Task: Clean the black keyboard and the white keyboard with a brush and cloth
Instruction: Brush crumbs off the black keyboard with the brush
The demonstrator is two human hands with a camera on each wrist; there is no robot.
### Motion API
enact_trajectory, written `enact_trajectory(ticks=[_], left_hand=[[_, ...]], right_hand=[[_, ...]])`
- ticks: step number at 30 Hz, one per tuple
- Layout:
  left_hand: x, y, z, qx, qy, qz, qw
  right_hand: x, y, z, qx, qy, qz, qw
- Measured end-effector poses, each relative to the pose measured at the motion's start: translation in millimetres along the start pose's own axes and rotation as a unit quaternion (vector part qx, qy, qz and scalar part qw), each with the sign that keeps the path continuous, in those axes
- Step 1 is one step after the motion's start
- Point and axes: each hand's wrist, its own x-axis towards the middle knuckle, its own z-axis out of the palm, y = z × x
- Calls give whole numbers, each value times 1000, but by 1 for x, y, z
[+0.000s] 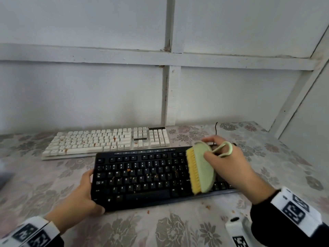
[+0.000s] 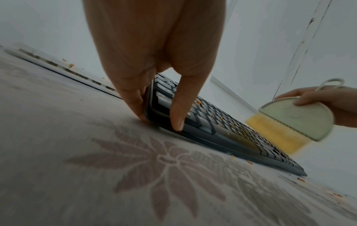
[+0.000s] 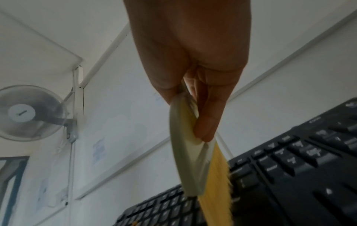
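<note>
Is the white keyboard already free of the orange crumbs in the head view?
No, the white keyboard has orange-brown crumbs scattered over its keys, while the right hand holds the brush over the black keyboard.

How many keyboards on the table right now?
2. The black keyboard lies nearest, its left end held by the left hand while the right hand holds the brush over it. The white keyboard lies behind it, by the wall.

The right grip [image 1: 222, 163] holds the brush [image 1: 201, 168] over the black keyboard [image 1: 142, 177]. Behind it lies the white keyboard [image 1: 106, 141], then the wall [image 1: 89, 95]. To its right the table [image 1: 284, 166] has open room, with crumbs [image 1: 207, 206] in front
</note>
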Motion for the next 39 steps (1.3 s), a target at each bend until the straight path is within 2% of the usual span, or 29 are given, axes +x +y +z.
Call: enact_trajectory(ticks=[2,4,11,19,25,29,35,39], left_hand=[[0,0,0,1,3,0,1000],[0,0,1,4,5,2,1000],[1,0,1,5,7,3,1000],[3,-3,1,-6,6,10,1000],[3,-2,-1,10,1,0,1000],[4,-4,-2,23,1,-4,1000],[3,-2,-1,18,0,-2,1000],[2,-2,-1,7,-4,1,1000]], right_hand=[[11,-2,0,0,25,-13,1000],[14,-2,3,-4,18,-9,1000],[-21,10,10,-17,-90,8,996],[13,-15,9,12,2,-29,1000],[2,-5,30,6,-47,-17,999],[-15,1,26,19,-81,7,997],[4,-14,11,34,-13,-8,999],[8,-15,19,14,-20,-17,1000]])
